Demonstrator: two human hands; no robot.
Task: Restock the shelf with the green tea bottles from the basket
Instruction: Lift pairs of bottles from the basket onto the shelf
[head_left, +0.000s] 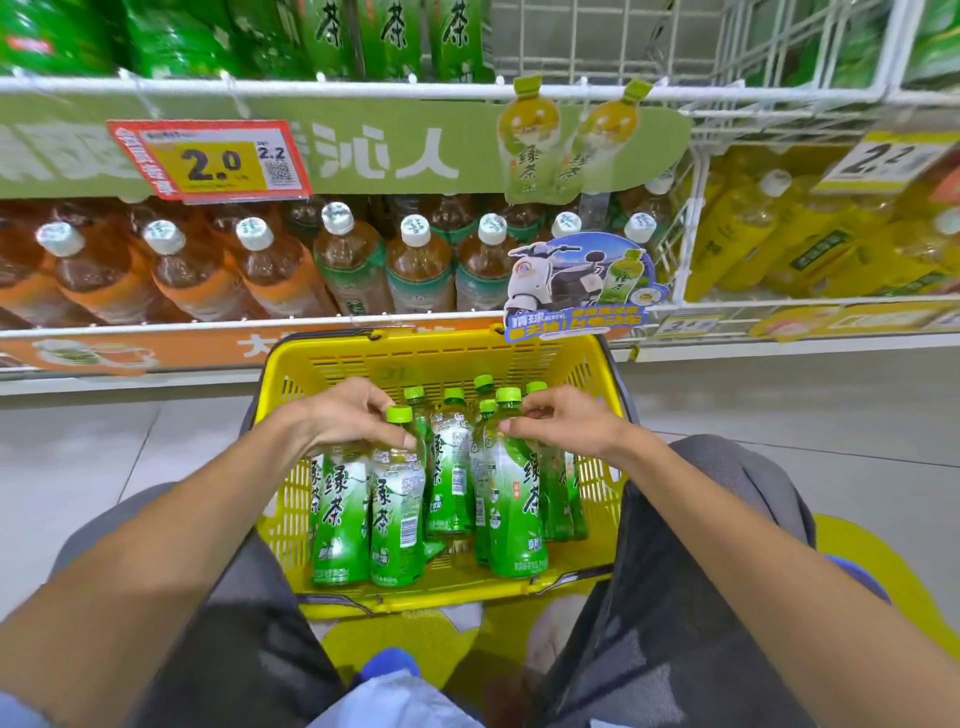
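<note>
A yellow plastic basket (436, 353) stands on the floor between my knees, holding several upright green tea bottles with green caps. My left hand (348, 415) is closed around the necks of the two bottles at the front left (395, 514). My right hand (561, 421) grips the neck of a bottle at the front right (514, 514). Other bottles (452, 467) stand behind, untouched. The shelf (311, 93) above carries green tea bottles (389, 31) at its top level.
The lower shelf row holds brown tea bottles with white caps (343, 254), and yellow drinks (779, 244) sit in a wire rack to the right. A scooter promo card (576, 286) overhangs the basket's far right corner. Grey tiled floor (104, 441) lies either side.
</note>
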